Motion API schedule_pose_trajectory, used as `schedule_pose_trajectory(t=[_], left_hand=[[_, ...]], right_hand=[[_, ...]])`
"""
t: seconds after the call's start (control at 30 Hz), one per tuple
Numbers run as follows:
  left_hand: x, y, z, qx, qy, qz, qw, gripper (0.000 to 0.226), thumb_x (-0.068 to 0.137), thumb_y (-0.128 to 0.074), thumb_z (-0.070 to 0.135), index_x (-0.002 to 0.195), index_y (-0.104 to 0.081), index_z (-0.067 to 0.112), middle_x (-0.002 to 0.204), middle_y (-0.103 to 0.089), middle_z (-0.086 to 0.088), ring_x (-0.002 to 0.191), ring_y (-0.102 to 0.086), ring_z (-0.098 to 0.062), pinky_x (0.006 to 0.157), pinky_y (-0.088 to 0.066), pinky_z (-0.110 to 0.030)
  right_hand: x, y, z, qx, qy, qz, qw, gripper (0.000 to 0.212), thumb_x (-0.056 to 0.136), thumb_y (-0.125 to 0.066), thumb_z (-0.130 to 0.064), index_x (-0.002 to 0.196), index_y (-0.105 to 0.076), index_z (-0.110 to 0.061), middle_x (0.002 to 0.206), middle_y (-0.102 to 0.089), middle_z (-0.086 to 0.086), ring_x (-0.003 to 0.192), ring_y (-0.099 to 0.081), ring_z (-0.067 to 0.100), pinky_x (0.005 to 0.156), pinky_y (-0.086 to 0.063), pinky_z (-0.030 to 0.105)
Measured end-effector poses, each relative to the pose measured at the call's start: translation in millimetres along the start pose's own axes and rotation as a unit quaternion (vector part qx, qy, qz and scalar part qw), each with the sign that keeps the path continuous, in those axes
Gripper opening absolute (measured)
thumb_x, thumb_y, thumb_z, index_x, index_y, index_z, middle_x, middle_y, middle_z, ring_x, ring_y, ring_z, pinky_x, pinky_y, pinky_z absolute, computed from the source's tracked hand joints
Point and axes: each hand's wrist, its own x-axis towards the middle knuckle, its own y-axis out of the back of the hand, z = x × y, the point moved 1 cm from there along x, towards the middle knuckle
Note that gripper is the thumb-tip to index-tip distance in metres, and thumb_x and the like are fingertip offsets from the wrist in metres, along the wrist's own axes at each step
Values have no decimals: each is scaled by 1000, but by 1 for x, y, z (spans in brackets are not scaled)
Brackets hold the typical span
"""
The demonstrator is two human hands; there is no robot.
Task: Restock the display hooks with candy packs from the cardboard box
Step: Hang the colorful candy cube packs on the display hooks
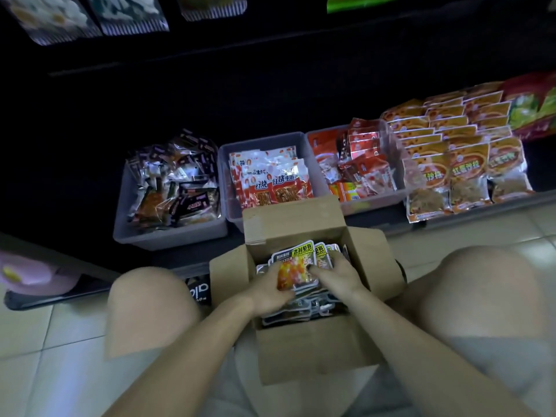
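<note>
Both hands grip candy packs [296, 267] inside the cardboard box [313, 353]: left hand [270, 291], right hand [335, 273].

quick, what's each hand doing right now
Left hand: grips the shiny orange-fronted candy pack in the brown cardboard box.
Right hand: grips the same pack.

Hanging packs [90, 16] up top blurred & cut off by edge; both hands [272, 291] hide candy packs [296, 266] beneath.

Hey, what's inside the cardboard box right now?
The cardboard box holds stacked candy packs, with both hands, left and right, on the top ones. Lower packs and the bottom are hidden.
</note>
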Motion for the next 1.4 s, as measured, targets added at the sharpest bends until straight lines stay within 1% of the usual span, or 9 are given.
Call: schedule_pose_trajectory(t=[0.17,0.27,0.5,0.67,0.77,0.83,0.97,1.13,1.4], left_hand=[[17,-8,0,-21,30,-31,999,74,100,-65,27,161,-25,24,138,-56,-6,119,-56,-20,99,-46,-28],[24,-12,-2,-9,41,-40,998,70,103,-62,28,163,-27,20,151,-51,-8,127,-54,-20,100,-43,-25],[35,-10,-9,-3,31,-22,999,62,94,-54,-2,151,-47,21,137,-61,-13,107,-57,-22,76,-43,-23],[42,-9,-13,-36,19,10,999,49,91,-48,-14,129,-64,13,111,-64,-10,99,-62,-28,71,-44,-26],[42,-9,-13,-96,52,36,993,27,99,-56,-2,123,-59,12,104,-61,-5,88,-56,-19,62,-43,-19],[42,-7,-13,-128,68,57,988,23,99,-67,15,118,-53,16,102,-60,-1,90,-57,-16,69,-45,-21],[42,-2,-17,-203,102,57,972,70,81,-75,46,139,-42,23,134,-60,-2,125,-60,-24,110,-48,-38],[34,7,-13,-317,118,33,941,95,96,-68,46,165,-11,14,153,-53,-11,134,-57,-27,106,-47,-35],[16,18,-5,-388,66,-3,919,50,99,-57,65,130,-63,27,119,-78,-5,112,-74,-25,103,-56,-45]], right_hand=[[3,-2,-1,48,-33,-1,998,74,94,-73,-30,155,-39,-6,151,-51,11,110,-60,23,85,-49,28],[6,-9,1,44,-40,-19,998,85,87,-79,-38,155,-39,-6,152,-51,15,134,-54,30,109,-46,39],[15,-18,-5,20,-22,-49,998,92,88,-77,-41,159,-31,-3,159,-43,17,142,-47,33,106,-44,36],[20,-23,-4,-5,-39,-28,999,69,86,-78,-31,141,-49,0,131,-61,14,117,-59,28,79,-41,28],[23,-25,2,-2,-43,-18,999,59,82,-79,-18,133,-56,-1,119,-66,13,100,-60,25,63,-43,28],[24,-27,3,33,-51,-16,998,65,79,-79,-10,139,-53,-2,133,-64,15,114,-61,29,76,-50,28],[21,-20,4,121,-62,-25,990,69,76,-78,-5,139,-52,-3,126,-65,12,110,-63,30,92,-50,34],[22,1,16,230,-72,-5,970,33,77,-75,2,107,-70,-11,102,-76,12,89,-69,27,75,-53,32],[4,21,19,241,-67,-114,961,60,70,-86,-12,127,-66,-15,123,-74,7,119,-66,28,107,-50,51]])
